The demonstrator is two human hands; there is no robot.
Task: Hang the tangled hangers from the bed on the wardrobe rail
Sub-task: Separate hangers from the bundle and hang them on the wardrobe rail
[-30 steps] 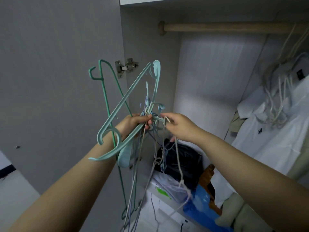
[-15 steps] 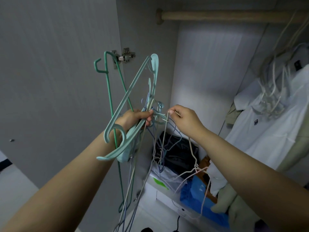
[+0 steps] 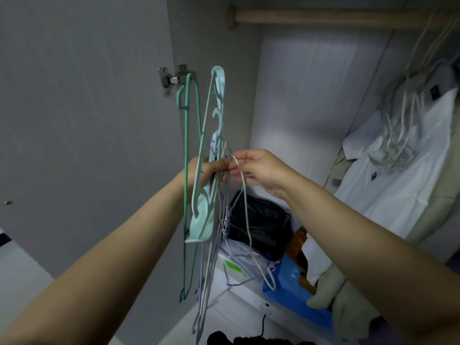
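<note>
My left hand [image 3: 207,171] grips a tangled bundle of hangers [image 3: 209,155] in front of the open wardrobe: a dark green one, pale mint ones and several thin blue and grey wire ones that dangle downward. Beside it, my right hand [image 3: 258,169] pinches the hook of a thin white hanger [image 3: 249,220], which hangs down from my fingers, still close against the bundle. The wooden wardrobe rail [image 3: 311,17] runs across the top, well above both hands.
The open wardrobe door [image 3: 87,108] with its hinge [image 3: 174,77] stands at the left. White hangers and a white shirt [image 3: 398,170] hang at the rail's right end. Dark clothing [image 3: 258,220], a blue bag [image 3: 291,292] and other items fill the wardrobe floor.
The bundle has turned edge-on and more upright in my left hand. The white hanger in my right hand now dangles straight down instead of trailing out to the right.
</note>
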